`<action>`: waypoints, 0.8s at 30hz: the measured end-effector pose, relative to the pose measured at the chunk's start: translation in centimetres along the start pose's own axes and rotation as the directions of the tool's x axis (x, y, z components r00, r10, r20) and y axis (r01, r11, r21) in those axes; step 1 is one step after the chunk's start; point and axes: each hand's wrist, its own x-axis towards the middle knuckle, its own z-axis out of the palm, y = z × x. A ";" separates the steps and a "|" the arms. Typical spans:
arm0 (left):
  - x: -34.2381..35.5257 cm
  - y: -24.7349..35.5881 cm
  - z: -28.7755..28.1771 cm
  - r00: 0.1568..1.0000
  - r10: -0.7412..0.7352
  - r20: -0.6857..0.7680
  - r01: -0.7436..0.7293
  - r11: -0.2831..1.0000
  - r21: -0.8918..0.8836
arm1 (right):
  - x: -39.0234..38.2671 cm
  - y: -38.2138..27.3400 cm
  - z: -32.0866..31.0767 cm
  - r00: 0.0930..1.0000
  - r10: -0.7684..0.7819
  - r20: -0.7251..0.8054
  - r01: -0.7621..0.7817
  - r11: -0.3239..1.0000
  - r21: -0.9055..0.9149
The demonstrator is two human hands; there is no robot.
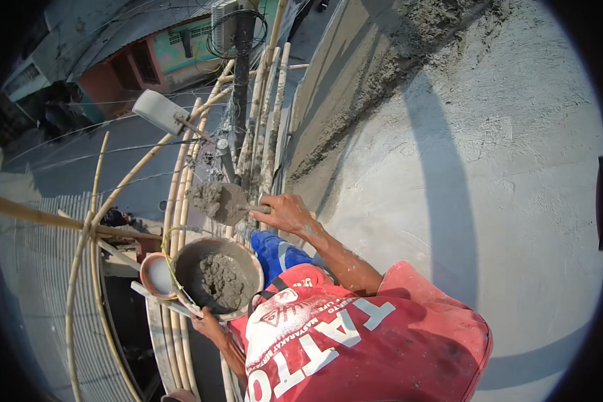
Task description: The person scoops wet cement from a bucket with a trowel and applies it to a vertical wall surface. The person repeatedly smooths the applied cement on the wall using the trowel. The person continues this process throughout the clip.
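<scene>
Up on the bamboo scaffold [181, 201], the trowel [218, 201] sits loaded with wet grey mortar, level, just above the round pan of mortar [218, 278]. The right hand [285, 213] is clamped on its handle; the left hand [208, 325] grips the pan's near rim from below, though its fingers are partly hidden, so I can't be certain. Beside them rises the freshly plastered wall [449, 167]. A tilt of the blade could spill mortar onto the street [80, 167] far below.
</scene>
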 end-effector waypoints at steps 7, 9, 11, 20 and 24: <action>-3.0 1.5 0.2 0.999 0.015 0.033 -0.014 0.999 -0.030 | -1.2 10.2 -1.5 0.907 0.339 -0.251 -0.389 0.902 -0.186; -3.3 2.3 0.3 0.999 -0.042 0.016 0.043 0.998 -0.040 | -1.6 12.5 -0.6 0.875 0.406 -0.263 -0.467 0.851 -0.242; -3.5 2.4 0.4 0.999 -0.036 -0.029 0.035 0.999 -0.035 | -1.7 14.2 0.3 0.849 0.455 -0.270 -0.522 0.804 -0.286; -3.8 2.4 1.0 0.998 -0.063 -0.001 0.063 0.998 -0.013 | 0.7 10.2 2.8 0.777 0.437 0.453 -0.630 0.550 0.548; -2.6 1.3 0.8 1.000 -0.019 0.002 0.019 0.999 0.045 | 4.0 18.7 -0.4 0.643 0.530 0.553 -0.741 0.247 0.625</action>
